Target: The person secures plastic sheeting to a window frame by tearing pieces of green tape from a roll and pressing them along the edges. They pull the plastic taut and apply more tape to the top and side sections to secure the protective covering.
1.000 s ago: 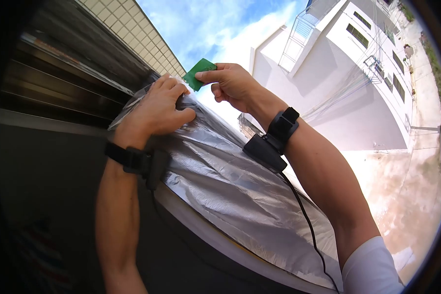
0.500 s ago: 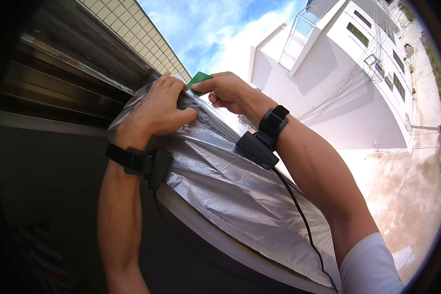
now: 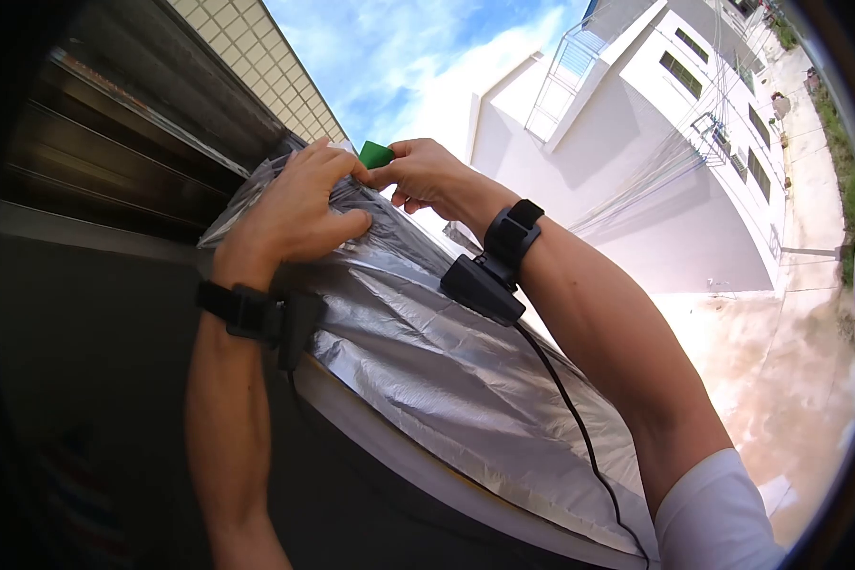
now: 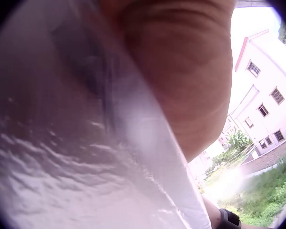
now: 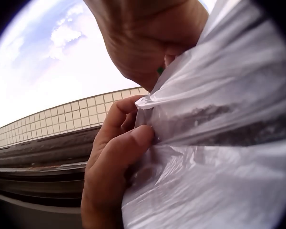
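Observation:
A thin, translucent silvery plastic sheet (image 3: pixel 427 332) hangs in creases across a frame's edge in the head view. My left hand (image 3: pixel 299 204) is at the sheet's upper end; in the right wrist view, its thumb and curled fingers (image 5: pixel 115 148) pinch the sheet's edge. Just to the right, my right hand (image 3: pixel 435 180) pinches a small, flat green scraper-like piece (image 3: pixel 377 154) between thumb and fingers, close to the left fingertips. Only a speck of green shows in the right wrist view, the rest hidden behind the hand. My left palm (image 4: pixel 181 71) overlaps the sheet in the left wrist view.
Dark metal rails (image 3: pixel 133 142) run along the upper left, below a cream tiled wall (image 3: pixel 247 47). Outside, a white building (image 3: pixel 636 180) stands beyond the drop to the right. A black cable (image 3: pixel 575 399) trails from the right wrist camera (image 3: pixel 484 285) over the sheet.
My right hand has moved left and slightly down with the green piece, bringing it up against the left fingertips. The left hand keeps its place on the sheet.

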The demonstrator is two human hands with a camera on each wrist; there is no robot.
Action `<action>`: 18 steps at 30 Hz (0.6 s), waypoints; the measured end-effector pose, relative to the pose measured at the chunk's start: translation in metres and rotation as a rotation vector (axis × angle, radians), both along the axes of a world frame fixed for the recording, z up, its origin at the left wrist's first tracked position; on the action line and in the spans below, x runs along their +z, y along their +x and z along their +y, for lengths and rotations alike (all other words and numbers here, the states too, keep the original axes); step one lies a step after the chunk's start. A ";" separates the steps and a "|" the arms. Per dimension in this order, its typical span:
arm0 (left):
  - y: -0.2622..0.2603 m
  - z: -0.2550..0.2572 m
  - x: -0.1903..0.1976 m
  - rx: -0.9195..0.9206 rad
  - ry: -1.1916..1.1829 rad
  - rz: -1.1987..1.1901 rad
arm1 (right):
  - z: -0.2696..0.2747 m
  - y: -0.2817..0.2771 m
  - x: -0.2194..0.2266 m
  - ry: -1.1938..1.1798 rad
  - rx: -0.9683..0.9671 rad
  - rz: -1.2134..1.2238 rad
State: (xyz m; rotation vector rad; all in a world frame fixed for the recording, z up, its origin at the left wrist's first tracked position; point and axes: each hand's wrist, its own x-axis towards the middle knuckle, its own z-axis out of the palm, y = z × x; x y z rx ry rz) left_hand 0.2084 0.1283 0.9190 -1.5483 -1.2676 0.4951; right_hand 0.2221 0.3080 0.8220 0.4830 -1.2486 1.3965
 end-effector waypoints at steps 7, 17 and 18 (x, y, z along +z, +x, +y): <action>0.017 0.005 -0.004 0.062 0.016 -0.103 | 0.008 0.004 -0.003 0.007 -0.107 -0.134; 0.006 0.007 -0.003 0.030 0.057 -0.032 | 0.021 -0.015 -0.002 0.041 -0.059 -0.282; 0.006 0.010 0.002 0.031 0.054 -0.036 | 0.020 -0.012 0.001 0.070 -0.016 -0.262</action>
